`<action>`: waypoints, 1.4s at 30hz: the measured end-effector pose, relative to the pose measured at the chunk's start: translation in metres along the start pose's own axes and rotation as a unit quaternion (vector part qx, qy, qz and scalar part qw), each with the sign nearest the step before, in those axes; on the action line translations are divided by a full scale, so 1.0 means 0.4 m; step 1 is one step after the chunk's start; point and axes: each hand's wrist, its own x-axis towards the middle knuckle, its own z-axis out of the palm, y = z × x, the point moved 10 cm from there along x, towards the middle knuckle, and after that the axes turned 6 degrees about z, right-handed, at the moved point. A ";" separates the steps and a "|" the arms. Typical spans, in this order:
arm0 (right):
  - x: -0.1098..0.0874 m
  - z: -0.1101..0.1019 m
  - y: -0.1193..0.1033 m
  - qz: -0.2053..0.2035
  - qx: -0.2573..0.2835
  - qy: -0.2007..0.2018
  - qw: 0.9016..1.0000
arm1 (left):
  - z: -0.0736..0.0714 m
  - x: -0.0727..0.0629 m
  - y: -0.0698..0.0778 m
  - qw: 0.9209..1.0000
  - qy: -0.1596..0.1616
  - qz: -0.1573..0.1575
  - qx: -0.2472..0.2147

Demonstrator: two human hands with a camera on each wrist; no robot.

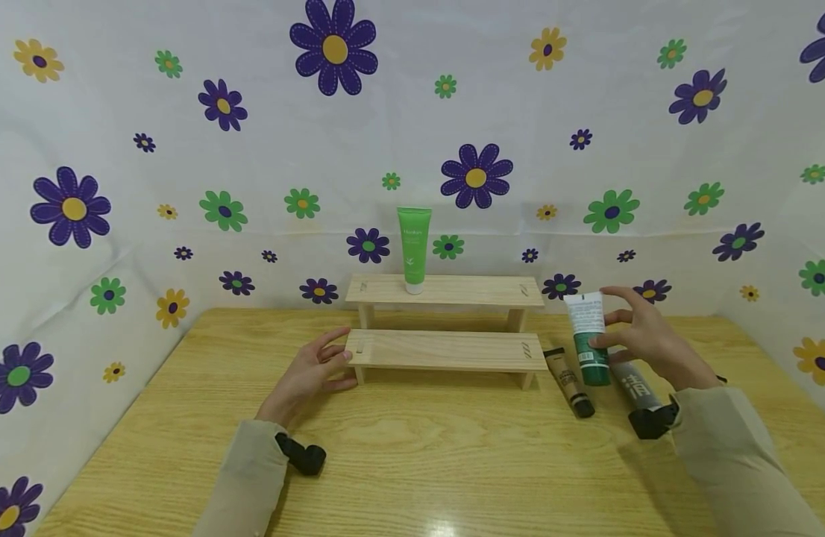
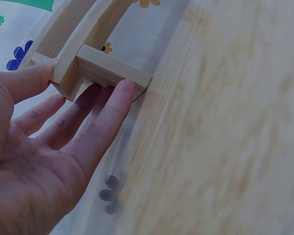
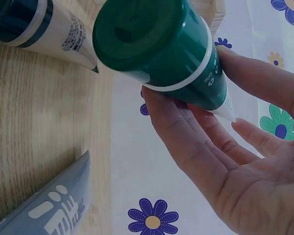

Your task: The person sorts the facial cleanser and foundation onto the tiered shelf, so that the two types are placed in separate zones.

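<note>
My right hand (image 1: pixel 654 339) grips a white and dark-green squeeze tube (image 1: pixel 589 343), held cap-down above the right side of the table. In the right wrist view its green cap (image 3: pixel 137 34) faces the camera, with thumb and fingers on either side of the tube. My left hand (image 1: pixel 309 371) touches the left end of the lower wooden step (image 1: pixel 446 350) of a two-step stand. Seen from the left wrist, its fingers (image 2: pixel 105 120) reach fairly straight to the step's leg, and the thumb lies at the plank's end. A bright green tube (image 1: pixel 415 250) stands cap-down on the upper step (image 1: pixel 476 289).
Beside the stand's right end, a beige tube with a black cap (image 1: pixel 569 382) lies on the wooden table (image 1: pixel 412 455). A grey tube (image 1: pixel 635 386) lies partly hidden under my right hand. Flower-patterned cloth (image 1: pixel 265 149) hangs behind and at the sides.
</note>
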 end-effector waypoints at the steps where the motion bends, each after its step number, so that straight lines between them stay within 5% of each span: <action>1: 0.001 -0.002 -0.002 -0.002 0.001 0.003 1.000 | 0.000 0.000 0.000 1.000 0.000 0.000 0.000; 42: 0.008 -0.034 -0.084 -0.036 0.019 0.062 0.997 | -0.005 0.001 -0.005 1.000 0.003 0.002 0.007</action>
